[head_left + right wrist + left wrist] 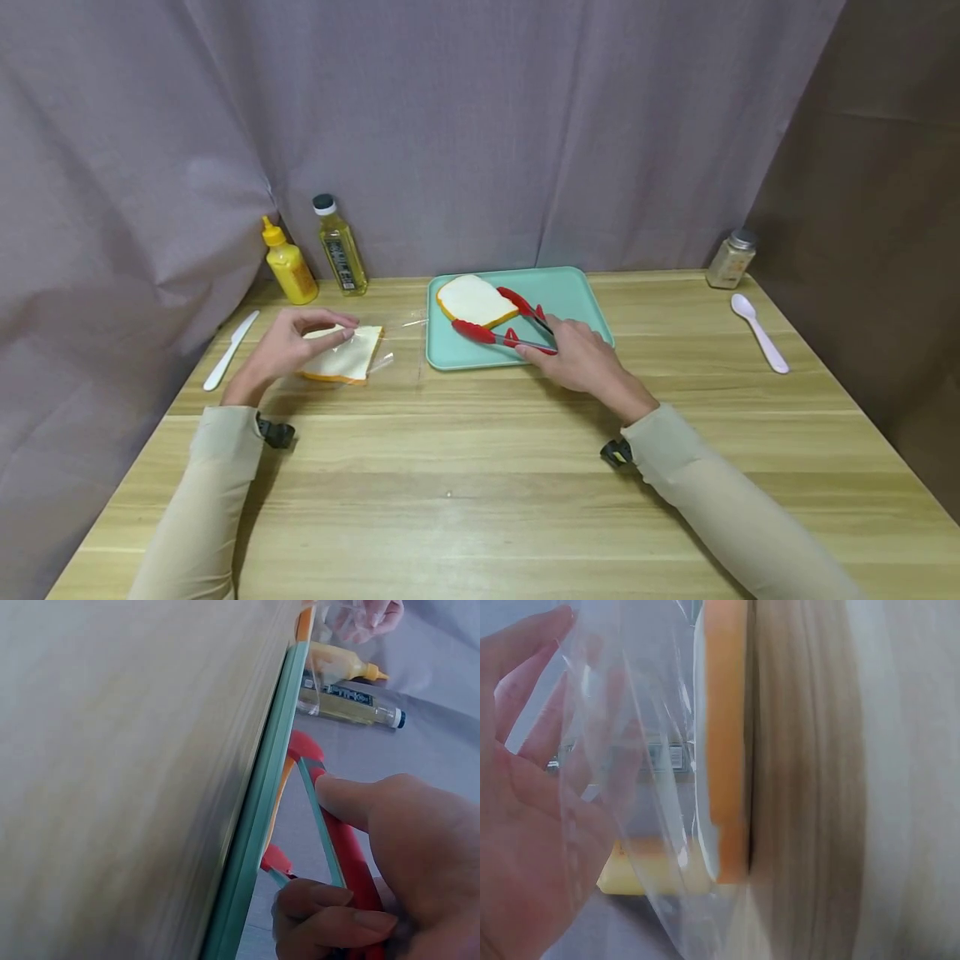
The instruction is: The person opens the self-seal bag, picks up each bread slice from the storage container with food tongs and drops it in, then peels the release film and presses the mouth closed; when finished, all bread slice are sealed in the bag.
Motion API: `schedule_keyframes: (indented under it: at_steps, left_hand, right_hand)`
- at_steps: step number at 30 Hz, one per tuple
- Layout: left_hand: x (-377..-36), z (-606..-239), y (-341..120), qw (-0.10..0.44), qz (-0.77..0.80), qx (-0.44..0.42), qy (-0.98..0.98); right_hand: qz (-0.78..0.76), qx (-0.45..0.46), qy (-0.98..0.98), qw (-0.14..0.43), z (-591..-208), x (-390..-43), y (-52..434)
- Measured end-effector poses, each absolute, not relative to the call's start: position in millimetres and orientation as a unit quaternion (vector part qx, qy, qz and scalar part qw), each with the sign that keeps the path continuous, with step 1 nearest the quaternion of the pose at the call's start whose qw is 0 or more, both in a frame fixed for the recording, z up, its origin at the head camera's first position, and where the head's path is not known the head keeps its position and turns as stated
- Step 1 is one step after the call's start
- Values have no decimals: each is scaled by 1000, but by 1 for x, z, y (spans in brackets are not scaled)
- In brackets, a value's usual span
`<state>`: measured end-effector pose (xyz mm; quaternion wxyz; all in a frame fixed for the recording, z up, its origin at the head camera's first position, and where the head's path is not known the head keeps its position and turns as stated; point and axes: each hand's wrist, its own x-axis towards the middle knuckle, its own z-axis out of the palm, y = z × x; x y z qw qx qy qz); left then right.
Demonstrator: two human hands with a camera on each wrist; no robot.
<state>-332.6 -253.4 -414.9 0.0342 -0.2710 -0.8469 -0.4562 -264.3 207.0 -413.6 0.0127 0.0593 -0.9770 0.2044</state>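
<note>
My left hand arches over a slice of bread inside a clear plastic bag on the wooden table, pinching the bag's top film. In the left wrist view the film hangs between my hand and the bread's orange crust. My right hand grips red tongs lying on a teal tray. The tong arms spread to either side of a second bread slice on the tray. The right wrist view shows my fingers and thumb round the tongs beside the tray rim.
A yellow squeeze bottle and an oil bottle stand at the back left by the curtain. A white plastic knife lies left of my left hand. A spice jar and a white spoon sit at the right.
</note>
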Motion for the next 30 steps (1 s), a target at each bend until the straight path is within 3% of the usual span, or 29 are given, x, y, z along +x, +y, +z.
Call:
schedule_keyframes:
  at_steps: [16,30]
  left_hand:
    - [-331,-411,-255,29,-493,-253,-832]
    - [-330,-408,-255,23,-487,-251,-836]
  right_hand:
    - [275,100,-956,22,-413,-275,228]
    - [226,96,-968,40,-415,-274,226]
